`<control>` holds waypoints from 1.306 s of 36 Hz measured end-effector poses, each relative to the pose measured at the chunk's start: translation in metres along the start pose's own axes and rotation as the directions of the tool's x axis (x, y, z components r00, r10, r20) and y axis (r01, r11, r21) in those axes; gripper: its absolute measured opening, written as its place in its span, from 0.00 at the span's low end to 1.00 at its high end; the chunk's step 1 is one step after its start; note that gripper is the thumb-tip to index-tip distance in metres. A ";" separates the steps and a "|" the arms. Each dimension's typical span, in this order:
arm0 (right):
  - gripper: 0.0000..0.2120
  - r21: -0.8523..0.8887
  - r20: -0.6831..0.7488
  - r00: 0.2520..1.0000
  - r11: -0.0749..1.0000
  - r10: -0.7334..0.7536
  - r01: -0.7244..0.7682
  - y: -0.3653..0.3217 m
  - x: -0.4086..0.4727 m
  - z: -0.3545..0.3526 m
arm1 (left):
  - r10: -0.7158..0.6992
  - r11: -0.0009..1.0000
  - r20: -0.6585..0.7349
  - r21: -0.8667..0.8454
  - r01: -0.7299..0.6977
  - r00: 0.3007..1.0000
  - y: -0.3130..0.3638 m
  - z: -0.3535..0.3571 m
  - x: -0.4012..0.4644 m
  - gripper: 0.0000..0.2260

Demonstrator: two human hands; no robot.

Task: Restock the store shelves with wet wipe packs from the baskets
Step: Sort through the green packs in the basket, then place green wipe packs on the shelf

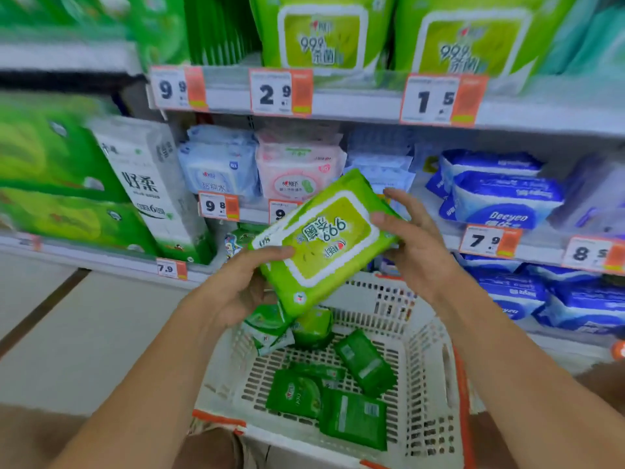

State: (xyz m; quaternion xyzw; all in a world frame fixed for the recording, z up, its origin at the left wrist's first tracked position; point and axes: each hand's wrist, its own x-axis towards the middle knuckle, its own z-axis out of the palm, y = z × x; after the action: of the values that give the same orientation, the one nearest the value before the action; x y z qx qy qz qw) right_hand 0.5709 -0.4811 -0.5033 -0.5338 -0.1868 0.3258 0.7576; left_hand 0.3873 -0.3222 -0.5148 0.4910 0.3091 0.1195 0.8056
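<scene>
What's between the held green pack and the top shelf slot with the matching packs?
Nothing visible. Both hands, left and right, hold the green pack above the basket, in front of the middle shelf. The matching packs stand on the top shelf straight above, with open air between.

One head-worn camera (wide-angle) looks forward and down, close over a basket toward shelves.

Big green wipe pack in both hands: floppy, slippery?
The wipe pack is probably soft but not limp: it spans the left hand and right hand without visible sag. Its glossy film looks slippery. Flat shape, so unlikely to roll.
</scene>
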 end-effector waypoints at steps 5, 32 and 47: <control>0.27 0.148 -0.080 0.989 0.979 -0.126 0.137 -0.034 0.000 0.027 | -0.042 0.985 0.023 -0.167 0.046 0.999 -0.001 0.029 -0.016 0.10; 0.29 -0.079 0.061 0.940 0.937 -0.336 0.340 -0.175 -0.008 0.050 | 0.423 0.881 0.044 -0.254 -0.400 0.905 0.149 0.164 -0.021 0.26; 0.40 -0.476 -0.068 0.925 0.827 -0.373 0.299 -0.285 0.084 0.003 | 0.688 0.488 0.154 0.625 -0.609 0.709 0.262 0.203 0.075 0.16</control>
State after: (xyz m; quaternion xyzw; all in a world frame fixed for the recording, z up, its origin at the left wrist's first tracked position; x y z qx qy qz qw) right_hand 0.7132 -0.4823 -0.2428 -0.6796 -0.2888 0.0906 0.6682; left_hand 0.5997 -0.3019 -0.2501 0.8043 0.1682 0.3305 0.4644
